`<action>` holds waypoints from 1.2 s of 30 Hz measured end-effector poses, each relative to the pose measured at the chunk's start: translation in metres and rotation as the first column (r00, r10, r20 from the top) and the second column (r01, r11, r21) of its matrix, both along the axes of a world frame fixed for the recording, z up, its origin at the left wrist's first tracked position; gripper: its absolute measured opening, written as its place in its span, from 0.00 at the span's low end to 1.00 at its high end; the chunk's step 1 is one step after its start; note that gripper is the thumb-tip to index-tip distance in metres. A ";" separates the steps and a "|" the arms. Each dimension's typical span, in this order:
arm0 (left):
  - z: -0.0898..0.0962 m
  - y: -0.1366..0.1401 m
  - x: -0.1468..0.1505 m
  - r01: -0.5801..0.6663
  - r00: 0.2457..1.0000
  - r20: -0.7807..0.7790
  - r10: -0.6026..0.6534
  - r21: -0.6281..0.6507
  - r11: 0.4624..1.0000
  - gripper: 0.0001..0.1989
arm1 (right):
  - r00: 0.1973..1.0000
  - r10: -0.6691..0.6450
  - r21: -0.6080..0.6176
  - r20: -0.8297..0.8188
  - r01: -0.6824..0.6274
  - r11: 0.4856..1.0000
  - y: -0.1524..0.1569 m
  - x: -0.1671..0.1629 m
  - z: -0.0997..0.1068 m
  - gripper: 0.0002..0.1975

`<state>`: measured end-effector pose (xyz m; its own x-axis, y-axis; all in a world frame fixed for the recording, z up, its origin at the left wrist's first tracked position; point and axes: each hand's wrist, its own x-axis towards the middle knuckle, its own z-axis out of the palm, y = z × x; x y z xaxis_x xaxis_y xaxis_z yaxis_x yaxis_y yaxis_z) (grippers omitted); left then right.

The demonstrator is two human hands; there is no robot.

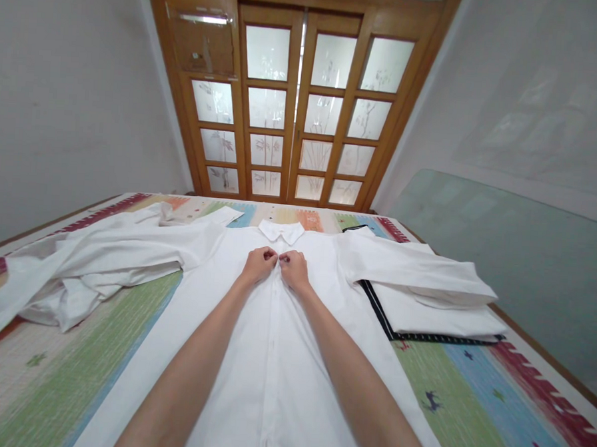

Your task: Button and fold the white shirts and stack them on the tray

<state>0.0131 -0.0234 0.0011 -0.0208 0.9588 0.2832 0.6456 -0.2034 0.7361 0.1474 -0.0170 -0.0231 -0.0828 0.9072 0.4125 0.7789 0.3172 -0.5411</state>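
Note:
A white long-sleeved shirt (240, 380) lies face up and spread flat, its collar (281, 232) at the far end and its sleeves stretched out to both sides. Just below the collar, my left hand (260, 264) pinches the front placket from the left. My right hand (293, 268) pinches the same placket from the right, close beside the left hand. Both hands have their fingers curled in. Whatever button or buttonhole may be between the fingertips is hidden. Further down, the placket runs in a straight line toward me between my forearms.
Under the shirt is a colourful striped cloth (123, 321). Another crumpled white garment (75, 292) lies at the left, partly beneath the sleeve. Folded white clothing (434, 317) with a black striped piece sits under the right sleeve. Wooden glazed doors (294, 110) stand beyond; a greenish panel (502, 254) leans right.

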 end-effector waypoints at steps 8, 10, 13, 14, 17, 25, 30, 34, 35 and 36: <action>-0.002 0.005 0.000 0.016 0.999 -0.035 -0.016 0.000 1.000 0.09 | 1.000 -0.011 -0.011 0.006 0.011 1.000 0.000 -0.001 0.002 0.09; -0.003 0.006 0.000 0.004 0.998 -0.070 -0.003 0.010 1.000 0.08 | 1.000 -0.005 -0.013 0.008 0.005 1.000 0.000 -0.001 0.002 0.09; -0.005 0.007 0.000 -0.010 0.994 -0.106 0.011 0.017 1.000 0.07 | 1.000 -0.010 -0.010 0.011 0.010 1.000 0.000 -0.001 0.002 0.11; -0.005 0.008 0.000 -0.016 0.994 -0.110 0.018 0.020 1.000 0.07 | 1.000 -0.017 -0.008 0.012 0.017 1.000 0.001 -0.002 0.002 0.11; -0.005 0.010 0.000 -0.049 0.992 -0.113 0.051 0.025 0.998 0.07 | 1.000 -0.030 -0.008 0.004 0.030 1.000 0.001 -0.002 0.002 0.11; -0.006 0.011 0.003 -0.151 0.974 -0.167 0.153 0.024 0.988 0.07 | 0.999 -0.034 -0.037 -0.009 0.034 0.999 0.000 -0.002 0.006 0.11; -0.010 0.011 0.005 -0.166 0.969 -0.173 0.178 0.084 0.983 0.06 | 0.999 -0.042 -0.036 0.009 0.042 0.998 -0.002 -0.002 0.008 0.11; -0.011 0.011 0.004 -0.144 0.970 -0.184 0.157 0.085 0.986 0.06 | 0.999 -0.047 -0.044 0.019 0.047 0.998 -0.004 -0.003 0.009 0.11; -0.011 0.011 0.003 -0.127 0.972 -0.191 0.140 0.082 0.989 0.06 | 0.999 -0.048 -0.045 0.017 0.049 0.998 -0.004 -0.003 0.010 0.11; -0.011 0.011 0.003 -0.108 0.973 -0.198 0.122 0.079 0.991 0.07 | 0.999 -0.050 -0.045 0.013 0.051 0.998 -0.004 -0.004 0.010 0.11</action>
<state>0.0156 -0.0120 -0.0098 -0.0657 0.9320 0.3565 0.8011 -0.1638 0.5757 0.1438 -0.0209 -0.0134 -0.0410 0.9282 0.3699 0.7997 0.2524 -0.5447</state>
